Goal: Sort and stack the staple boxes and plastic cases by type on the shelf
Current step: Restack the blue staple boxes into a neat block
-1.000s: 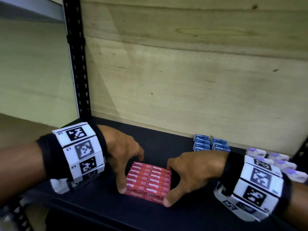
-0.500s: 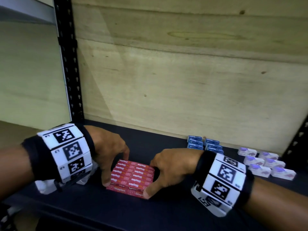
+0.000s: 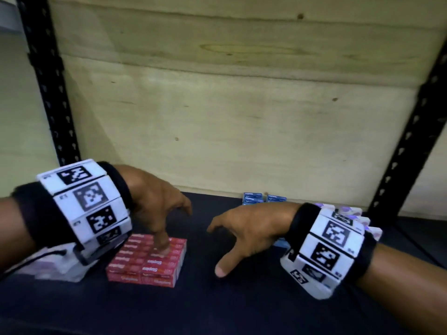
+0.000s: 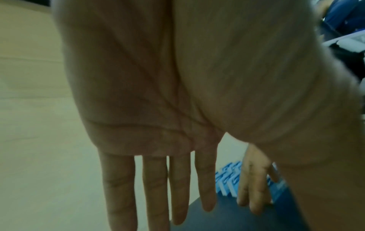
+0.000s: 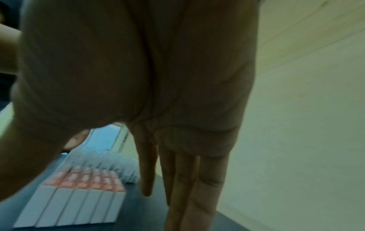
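Red staple boxes (image 3: 147, 259) under left thumb (image 3: 162, 240)

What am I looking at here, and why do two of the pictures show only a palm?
There is no machine: a person sorts goods on a dark shelf, with one camera on the head and one on each wrist. The wide picture is the head view. The other two look along each palm to the fingers. Both hands are open and hold nothing. The left hand hangs over a block of red staple boxes, one finger pointing down at its top; actual contact is unclear. The right hand hovers beside it. Behind stand blue staple boxes and, at right, pale plastic cases.
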A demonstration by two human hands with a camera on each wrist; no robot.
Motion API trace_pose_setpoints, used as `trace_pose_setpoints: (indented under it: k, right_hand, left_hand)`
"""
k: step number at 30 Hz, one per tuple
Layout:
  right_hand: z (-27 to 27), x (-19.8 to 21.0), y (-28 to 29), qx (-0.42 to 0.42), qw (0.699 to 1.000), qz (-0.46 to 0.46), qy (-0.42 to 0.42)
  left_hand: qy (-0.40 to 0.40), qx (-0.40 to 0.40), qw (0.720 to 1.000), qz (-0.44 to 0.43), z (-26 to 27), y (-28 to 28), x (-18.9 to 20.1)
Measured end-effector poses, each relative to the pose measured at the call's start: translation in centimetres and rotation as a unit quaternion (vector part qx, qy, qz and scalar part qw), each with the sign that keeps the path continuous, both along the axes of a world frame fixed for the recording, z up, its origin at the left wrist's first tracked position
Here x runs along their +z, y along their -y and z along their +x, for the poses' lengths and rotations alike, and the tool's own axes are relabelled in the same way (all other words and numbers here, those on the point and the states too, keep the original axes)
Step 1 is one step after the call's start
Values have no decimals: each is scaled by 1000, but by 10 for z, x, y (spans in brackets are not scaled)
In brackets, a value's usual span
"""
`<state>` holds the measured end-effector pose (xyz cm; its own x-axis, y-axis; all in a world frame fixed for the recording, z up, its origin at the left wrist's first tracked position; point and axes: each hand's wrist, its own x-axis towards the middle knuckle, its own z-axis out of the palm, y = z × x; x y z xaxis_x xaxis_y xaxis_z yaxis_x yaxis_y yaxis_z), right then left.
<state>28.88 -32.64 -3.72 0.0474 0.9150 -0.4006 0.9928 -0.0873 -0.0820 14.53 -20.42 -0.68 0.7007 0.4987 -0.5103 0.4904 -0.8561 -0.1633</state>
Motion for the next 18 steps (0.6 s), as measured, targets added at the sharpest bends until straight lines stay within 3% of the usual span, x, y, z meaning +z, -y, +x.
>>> trace_pose_setpoints:
  k: [5, 11, 18]
  right_hand:
    - [53, 13, 34, -65, 995, 63, 35]
    - [99, 4, 56, -148, 984, 81, 55]
    - [113, -15, 57, -175, 980, 76, 62]
  left_hand:
    - [85, -70, 994, 13, 52, 26, -7]
    - [90, -112, 988, 52, 91, 47, -21]
    - [63, -118, 988, 75, 110, 55, -41]
